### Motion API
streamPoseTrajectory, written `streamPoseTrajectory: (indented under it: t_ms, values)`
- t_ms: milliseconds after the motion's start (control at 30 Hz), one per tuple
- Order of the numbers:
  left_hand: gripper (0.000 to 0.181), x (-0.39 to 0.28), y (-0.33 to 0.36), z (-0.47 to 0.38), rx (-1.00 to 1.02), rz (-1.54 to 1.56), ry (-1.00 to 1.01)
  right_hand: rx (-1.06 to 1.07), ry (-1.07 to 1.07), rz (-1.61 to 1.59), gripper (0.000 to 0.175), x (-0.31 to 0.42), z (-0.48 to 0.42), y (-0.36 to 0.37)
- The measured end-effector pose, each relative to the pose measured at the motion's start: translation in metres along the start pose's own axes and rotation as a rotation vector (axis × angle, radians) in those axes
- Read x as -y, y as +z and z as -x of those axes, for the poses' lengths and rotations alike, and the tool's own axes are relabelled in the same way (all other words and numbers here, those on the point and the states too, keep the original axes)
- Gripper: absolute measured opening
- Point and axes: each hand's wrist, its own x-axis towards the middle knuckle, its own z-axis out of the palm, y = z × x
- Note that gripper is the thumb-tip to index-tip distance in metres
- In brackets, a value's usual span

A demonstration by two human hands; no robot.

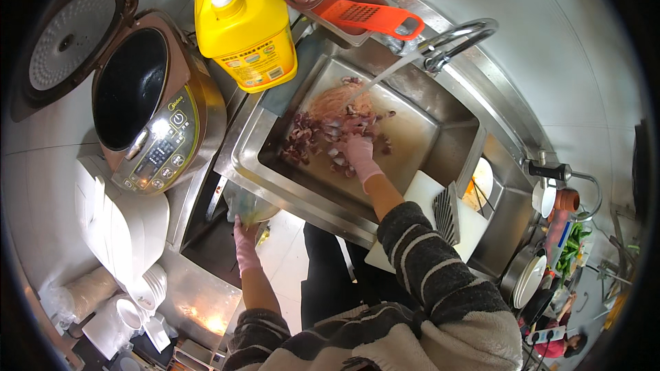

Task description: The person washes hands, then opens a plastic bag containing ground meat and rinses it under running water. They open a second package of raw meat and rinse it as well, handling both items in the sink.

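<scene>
My right hand (358, 155), in a pink glove, reaches into the stainless-steel sink basin (407, 144) and touches dark red pieces of raw meat (330, 129). Its fingertips are hidden among the pieces, so their grip is unclear. Cloudy brownish water covers part of the basin floor. From the chrome faucet (456, 41), a stream of water falls onto a paler pinkish heap (337, 99) behind the meat. Outside the front rim, my left hand (246, 247), also pink-gloved, holds a translucent bowl (250, 205) by its side. Something greenish shows through it.
A yellow detergent jug (252, 41) stands beside an open Midea rice cooker (160, 103). An orange grater (371, 15) lies behind the basin. Right of me, a white cutting board (420, 201) and a ridged grey piece (447, 211) border a second sink (497, 237). Another person (559, 345) is far right.
</scene>
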Motion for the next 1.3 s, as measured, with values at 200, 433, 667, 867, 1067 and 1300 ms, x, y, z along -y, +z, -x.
streamPoseTrajectory:
  t_ms: [200, 433, 667, 867, 1067, 1300]
  values:
    - [0.046, -0.037, 0.053, 0.027, -0.107, -0.736, 0.030, -0.145, -0.068, 0.334, 0.020, 0.001, -0.010, 0.040]
    - [0.035, -0.154, 0.158, 0.171, 0.653, -0.549, -0.130, 0.006, -0.400, -0.043, 0.029, -0.016, -0.037, -0.032]
    - [0.045, -0.135, 0.363, 0.081, 0.676, -0.255, 0.024, 0.027, 0.266, -1.453, 0.018, 0.004, -0.050, -0.099]
    - [0.031, -0.068, 0.458, -0.027, 0.529, -0.292, -0.167, -0.436, 0.017, -0.747, 0.022, 0.029, -0.034, -0.098]
    - [0.036, -0.038, 0.443, -0.056, 0.649, -0.169, -0.297, -0.378, 0.090, -1.601, 0.018, 0.010, -0.016, -0.045]
    - [0.039, -0.027, 0.448, -0.039, 0.566, -0.414, -0.207, -0.320, 0.418, -1.742, 0.028, 0.016, -0.029, -0.043]
